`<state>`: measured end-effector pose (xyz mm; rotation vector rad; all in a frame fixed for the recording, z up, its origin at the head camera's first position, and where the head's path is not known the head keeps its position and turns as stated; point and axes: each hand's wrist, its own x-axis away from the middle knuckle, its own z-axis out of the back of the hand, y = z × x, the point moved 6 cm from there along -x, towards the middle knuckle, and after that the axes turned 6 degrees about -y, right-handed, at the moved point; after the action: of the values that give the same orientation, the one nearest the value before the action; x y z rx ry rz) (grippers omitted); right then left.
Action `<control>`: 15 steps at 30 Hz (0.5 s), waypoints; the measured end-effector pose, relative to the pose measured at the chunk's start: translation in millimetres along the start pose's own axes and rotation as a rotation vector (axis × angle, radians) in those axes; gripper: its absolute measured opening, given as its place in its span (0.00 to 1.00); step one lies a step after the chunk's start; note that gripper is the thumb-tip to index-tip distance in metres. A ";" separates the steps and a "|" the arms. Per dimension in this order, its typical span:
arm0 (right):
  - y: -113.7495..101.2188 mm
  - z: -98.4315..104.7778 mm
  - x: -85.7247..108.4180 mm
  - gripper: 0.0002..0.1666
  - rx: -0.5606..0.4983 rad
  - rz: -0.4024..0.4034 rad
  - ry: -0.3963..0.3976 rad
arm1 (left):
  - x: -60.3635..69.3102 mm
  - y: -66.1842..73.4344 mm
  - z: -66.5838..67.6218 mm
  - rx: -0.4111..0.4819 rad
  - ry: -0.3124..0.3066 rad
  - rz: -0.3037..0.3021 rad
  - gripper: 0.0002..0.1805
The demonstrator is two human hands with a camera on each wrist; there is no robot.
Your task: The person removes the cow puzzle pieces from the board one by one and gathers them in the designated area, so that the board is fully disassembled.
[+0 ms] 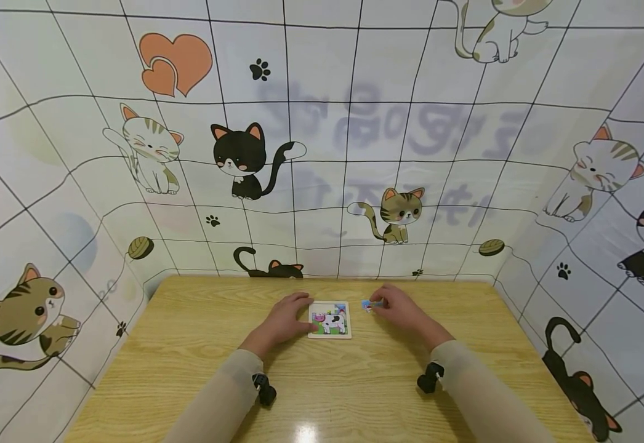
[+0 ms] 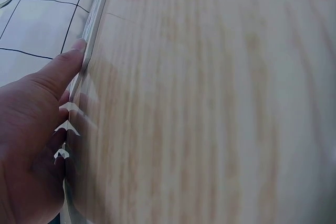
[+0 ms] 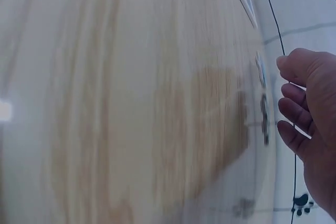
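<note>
A small square jigsaw puzzle (image 1: pixel 330 323) with a cow picture and pale frame lies flat on the wooden table. My left hand (image 1: pixel 285 319) holds its left side, thumb over the near left corner and fingers by the far left one. In the left wrist view the left thumb (image 2: pixel 65 66) touches the frame's edge. Right of the puzzle lies a blue puzzle piece (image 1: pixel 366 304), beside the fingers of my right hand (image 1: pixel 402 311). The right wrist view has loose pieces (image 3: pixel 264 116) flat on the table, apart from the loosely curled right fingers (image 3: pixel 294 111).
The wooden table (image 1: pixel 322 381) reaches back to a white cloth wall (image 1: pixel 322 135) with a grid and cartoon cats. Similar cloth stands at both sides. Each sleeve carries a black wrist device, such as the left one (image 1: pixel 265 391).
</note>
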<state>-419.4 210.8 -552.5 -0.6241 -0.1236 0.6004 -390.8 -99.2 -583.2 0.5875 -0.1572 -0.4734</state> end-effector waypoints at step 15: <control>-44.5 -19.6 -15.8 0.13 0.056 0.094 -0.075 | -1.6 -1.5 -1.0 -0.019 0.004 -0.001 0.43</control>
<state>-405.1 163.0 -541.4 -0.5556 -0.1475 0.7161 -392.5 -99.1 -584.9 0.5696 -0.1479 -0.4741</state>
